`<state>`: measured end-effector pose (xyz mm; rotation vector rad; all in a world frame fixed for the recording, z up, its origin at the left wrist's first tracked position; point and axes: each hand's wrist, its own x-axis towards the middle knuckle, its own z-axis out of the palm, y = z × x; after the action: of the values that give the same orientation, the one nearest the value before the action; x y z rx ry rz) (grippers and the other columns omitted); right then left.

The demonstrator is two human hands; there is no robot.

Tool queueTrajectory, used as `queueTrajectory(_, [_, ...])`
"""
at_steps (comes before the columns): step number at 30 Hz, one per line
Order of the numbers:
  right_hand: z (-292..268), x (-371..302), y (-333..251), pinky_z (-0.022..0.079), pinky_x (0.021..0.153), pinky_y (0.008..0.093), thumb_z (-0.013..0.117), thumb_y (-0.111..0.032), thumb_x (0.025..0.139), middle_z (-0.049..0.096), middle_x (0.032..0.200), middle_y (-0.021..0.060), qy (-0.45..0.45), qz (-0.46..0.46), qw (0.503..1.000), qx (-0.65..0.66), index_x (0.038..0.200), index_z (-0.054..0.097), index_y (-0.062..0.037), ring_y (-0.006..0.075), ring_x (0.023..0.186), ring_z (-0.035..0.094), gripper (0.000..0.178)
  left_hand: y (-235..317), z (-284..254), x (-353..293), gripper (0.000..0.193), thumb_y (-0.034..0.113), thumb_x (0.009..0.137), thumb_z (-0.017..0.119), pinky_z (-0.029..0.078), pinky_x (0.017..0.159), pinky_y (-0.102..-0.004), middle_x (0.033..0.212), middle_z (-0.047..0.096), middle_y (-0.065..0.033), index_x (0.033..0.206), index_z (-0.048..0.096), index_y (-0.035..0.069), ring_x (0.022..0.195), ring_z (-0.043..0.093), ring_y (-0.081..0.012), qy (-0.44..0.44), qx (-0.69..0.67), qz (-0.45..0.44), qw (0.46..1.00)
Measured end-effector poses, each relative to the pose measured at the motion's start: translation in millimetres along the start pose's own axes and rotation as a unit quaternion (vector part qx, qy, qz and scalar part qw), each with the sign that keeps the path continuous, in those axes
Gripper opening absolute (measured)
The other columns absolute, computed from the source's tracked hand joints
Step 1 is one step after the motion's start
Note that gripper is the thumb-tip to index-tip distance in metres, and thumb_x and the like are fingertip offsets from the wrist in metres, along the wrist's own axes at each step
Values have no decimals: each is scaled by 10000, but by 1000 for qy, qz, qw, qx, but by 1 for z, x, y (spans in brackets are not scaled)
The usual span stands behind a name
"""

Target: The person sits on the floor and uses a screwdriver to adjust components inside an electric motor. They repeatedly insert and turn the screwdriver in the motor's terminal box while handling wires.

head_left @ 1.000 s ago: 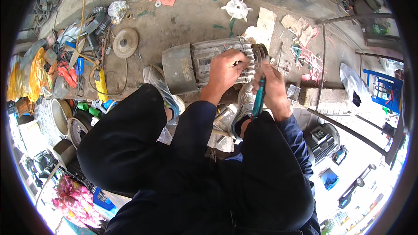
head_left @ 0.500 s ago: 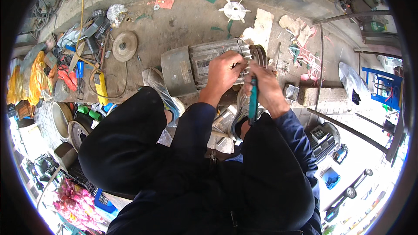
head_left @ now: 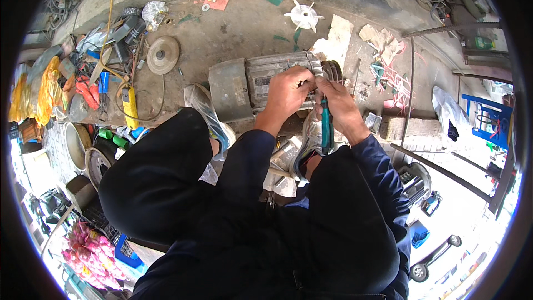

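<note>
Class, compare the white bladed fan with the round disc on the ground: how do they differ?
The fan is white; the disc is dull grey-brown.
The fan has separate blades sticking out; the disc has an unbroken round edge.
The fan lies beyond the motor; the disc lies to its left.
Both have a central hub and lie on the dusty ground.
</note>
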<state>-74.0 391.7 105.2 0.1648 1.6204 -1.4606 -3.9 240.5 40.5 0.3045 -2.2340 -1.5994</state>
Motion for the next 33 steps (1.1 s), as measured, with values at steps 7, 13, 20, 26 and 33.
queueTrajectory(7, [-47, -34, 3, 487, 618, 287, 522, -395, 1126, 586, 735, 59, -17, -147, 984, -95, 968, 612, -35, 144, 651, 585, 404, -7, -3, 0, 76, 10, 928, 783, 494, 590, -296, 865, 712, -44, 999, 766, 32, 689, 623, -115, -65, -106, -57, 991])
queueTrajectory(13, [-69, -18, 2, 568, 776, 476, 610, -68, 1020, 705, 1060, 264, 10, -414, 735, -538, 1247, 651, 22, 436, 893, 701, 248, 3, -9, 6, 90, 37, 983, 745, 487, 574, -270, 878, 703, -8, 1066, 775, 53, 671, 573, -70, -114, -149, -162, 969])
queueTrajectory(20, [-68, -4, -20, 573, 740, 456, 628, -135, 1026, 589, 986, 147, -58, -422, 693, -582, 1452, 626, -91, 355, 793, 660, 429, 2, -12, 12, 100, 106, 998, 729, 508, 585, -298, 905, 730, -41, 1086, 749, 63, 666, 652, -102, -115, -67, -92, 987])
queueTrajectory(26, [-56, 4, -25, 567, 787, 445, 621, -231, 1047, 599, 933, 155, -67, -394, 726, -560, 1461, 637, -109, 362, 801, 633, 432, 4, -15, 13, 97, 102, 997, 723, 521, 611, -318, 918, 707, -53, 1079, 725, 52, 670, 668, -137, -155, -110, -158, 969])
queueTrajectory(33, [-46, 26, -16, 569, 830, 410, 767, -106, 946, 726, 1075, 167, -87, -450, 767, -449, 1258, 681, -57, 353, 959, 720, 327, 0, -22, 15, 78, 43, 1009, 675, 549, 591, -300, 923, 696, -61, 1078, 709, 36, 691, 690, -144, -177, -93, -103, 974])
